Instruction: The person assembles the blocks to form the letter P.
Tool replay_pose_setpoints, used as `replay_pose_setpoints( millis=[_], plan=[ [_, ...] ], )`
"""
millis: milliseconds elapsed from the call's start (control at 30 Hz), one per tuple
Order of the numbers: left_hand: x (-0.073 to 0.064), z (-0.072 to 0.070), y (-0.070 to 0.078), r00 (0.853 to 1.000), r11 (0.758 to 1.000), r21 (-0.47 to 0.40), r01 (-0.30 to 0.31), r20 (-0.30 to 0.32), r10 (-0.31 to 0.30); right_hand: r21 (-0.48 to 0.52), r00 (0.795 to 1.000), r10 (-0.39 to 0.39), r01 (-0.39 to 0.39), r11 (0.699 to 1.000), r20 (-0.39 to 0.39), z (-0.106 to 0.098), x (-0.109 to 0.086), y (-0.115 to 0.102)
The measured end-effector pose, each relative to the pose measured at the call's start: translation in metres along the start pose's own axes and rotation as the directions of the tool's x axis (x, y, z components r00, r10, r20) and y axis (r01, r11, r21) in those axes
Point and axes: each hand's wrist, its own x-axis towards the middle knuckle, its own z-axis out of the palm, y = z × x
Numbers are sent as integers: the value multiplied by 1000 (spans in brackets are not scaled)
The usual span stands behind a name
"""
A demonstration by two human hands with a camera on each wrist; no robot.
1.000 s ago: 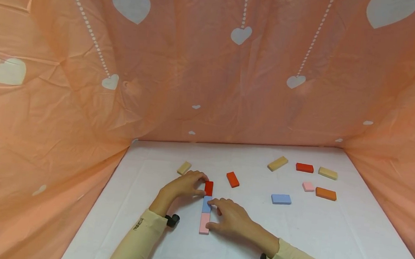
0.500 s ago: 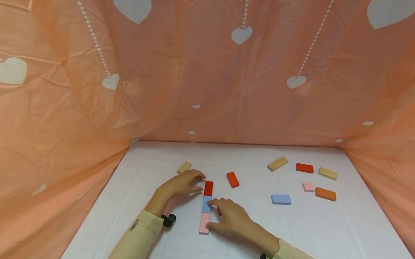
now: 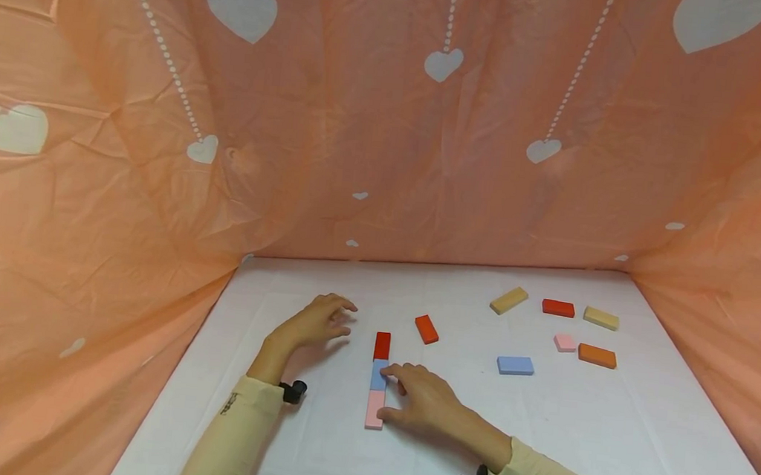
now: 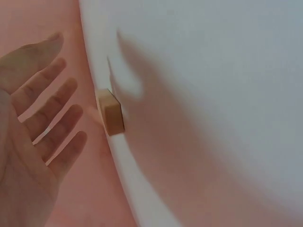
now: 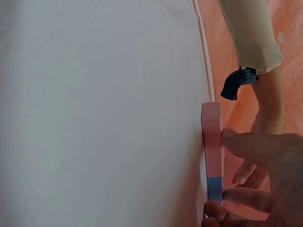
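A red block (image 3: 382, 346), a blue block (image 3: 378, 375) and a pink block (image 3: 374, 410) lie end to end in a straight row. My right hand (image 3: 424, 401) rests at the row's right side, its thumb on the pink block and its index fingertip on the blue one. In the right wrist view other fingertips sit at the blue block's side. Left of the row, my left hand (image 3: 313, 323) is held over the table with fingers spread and nothing in them. A tan block (image 4: 112, 113) lies near it in the left wrist view; the hand hides it in the head view.
An orange-red block (image 3: 427, 329) lies right of the row. Farther right are another blue block (image 3: 515, 365), two tan blocks (image 3: 509, 300), a red block (image 3: 559, 308), a small pink block (image 3: 565, 343) and an orange block (image 3: 597, 355). A heart-patterned orange cloth (image 3: 389, 134) surrounds the white table (image 3: 457, 452).
My left hand has come away from the red block and moved left, to over the tan block. My right hand has stayed on the row.
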Motion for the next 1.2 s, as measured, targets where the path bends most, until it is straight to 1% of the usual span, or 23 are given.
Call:
replay_pose_setpoints(
  millis=[200,367,433,500,567,700,800,867,1000,1100,1200],
  plan=[
    [-2,-6,-15,999,1000,0,-26,-25,26,-6,1000,3,-3,1000,-1,1,1,0],
    [-2,-9,-23,999,1000,-28,-12,-39,11,-1,1000,3,-3,1000,2,0,0,0],
    [-2,-8,-26,999,1000,-21,-17,-40,16,-1,1000,1,-1,1000,4,-1,0,0],
    [-2,-8,-28,999,1000,-21,-9,-40,8,0,1000,-3,3,1000,4,-1,-1,0],
    [-1,-8,-31,999,1000,-23,17,-27,-18,0,1000,-6,6,1000,2,-1,-1,0],
    [1,-9,-35,995,994,-43,102,10,-101,-9,1000,-16,16,1000,-3,-1,-1,0],
    [4,-10,-38,991,990,-42,133,29,-132,-10,1000,-20,20,1000,-3,-1,-1,1],
    [6,-11,-39,990,991,-26,135,37,-134,-5,1000,-19,19,1000,-1,-1,-1,1],
    [10,-14,-42,993,994,1,110,50,-110,-5,1000,-11,11,1000,3,-1,-1,1],
    [12,-17,-41,994,995,1,95,59,-95,-4,1000,-8,8,1000,5,-1,-2,1],
    [13,-20,-38,992,994,-19,109,71,-107,0,1000,-8,7,1000,9,-1,-2,1]
  ],
)
